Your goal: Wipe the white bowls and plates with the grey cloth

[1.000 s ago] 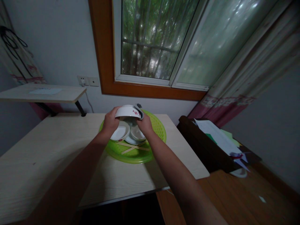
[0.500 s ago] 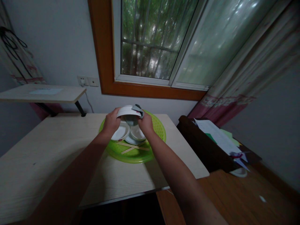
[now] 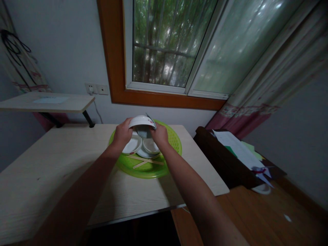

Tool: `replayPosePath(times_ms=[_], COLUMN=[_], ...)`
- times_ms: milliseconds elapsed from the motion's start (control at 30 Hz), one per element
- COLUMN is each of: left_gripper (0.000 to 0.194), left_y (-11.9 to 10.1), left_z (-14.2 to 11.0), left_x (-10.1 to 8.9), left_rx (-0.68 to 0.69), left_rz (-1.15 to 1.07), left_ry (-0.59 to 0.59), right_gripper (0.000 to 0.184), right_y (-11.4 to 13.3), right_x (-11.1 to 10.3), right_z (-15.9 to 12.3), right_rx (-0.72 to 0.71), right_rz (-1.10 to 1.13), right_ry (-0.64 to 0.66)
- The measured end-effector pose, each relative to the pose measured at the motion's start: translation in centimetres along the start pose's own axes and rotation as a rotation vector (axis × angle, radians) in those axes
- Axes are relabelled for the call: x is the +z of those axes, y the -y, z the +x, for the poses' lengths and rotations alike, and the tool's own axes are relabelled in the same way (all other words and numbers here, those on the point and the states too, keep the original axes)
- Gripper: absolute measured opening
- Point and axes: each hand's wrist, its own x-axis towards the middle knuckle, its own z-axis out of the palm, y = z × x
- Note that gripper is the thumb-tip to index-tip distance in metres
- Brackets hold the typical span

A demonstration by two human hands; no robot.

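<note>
Above the round green plastic tray, a white bowl with small red flowers is held tilted, its underside up. My left hand is closed on its left rim. At its right side my right hand is closed on a grey cloth, which wraps over the rim and hangs inside the bowl. Below, in the tray, are a white bowl at the left and a second bowl at the right. A white plate lies partly under them. Wooden chopsticks lie crossed in front.
The tray stands on a pale wooden table against the wall under a window. A raised shelf with a paper on it is at the left. To the right, a dark brown box-like piece of furniture holds papers.
The cloth has shifted on the bowl's right outer side, first folding over the red flowers, then uncovering them. The bowl has turned slightly and moved a little right with my hands.
</note>
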Motion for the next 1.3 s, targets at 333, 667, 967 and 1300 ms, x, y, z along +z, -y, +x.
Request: replayPosePath(times_ms=[333, 667, 967, 1300], left_gripper=[0.045, 0.041, 0.038, 0.031], left_y=[0.22, 0.37, 0.22, 0.28], left_z=[0.00, 0.11, 0.34, 0.54], left_x=[0.18, 0.06, -0.08, 0.04], left_rx=[-0.009, -0.008, -0.063, -0.100], left_rz=[0.022, -0.032, -0.074, -0.069], left_ry=[0.000, -0.048, -0.118, -0.110], right_gripper=[0.040, 0.048, 0.028, 0.037], right_y=[0.16, -0.30, 0.14, -0.21], right_x=[-0.07, 0.31, -0.48, -0.29], right_z=[0.02, -0.06, -0.42, -0.18], right_rx=[0.049, 0.056, -0.005, -0.023], right_rz=[-0.071, -0.035, 0.166, 0.112], right_ry=[0.023, -0.008, -0.168, -0.172])
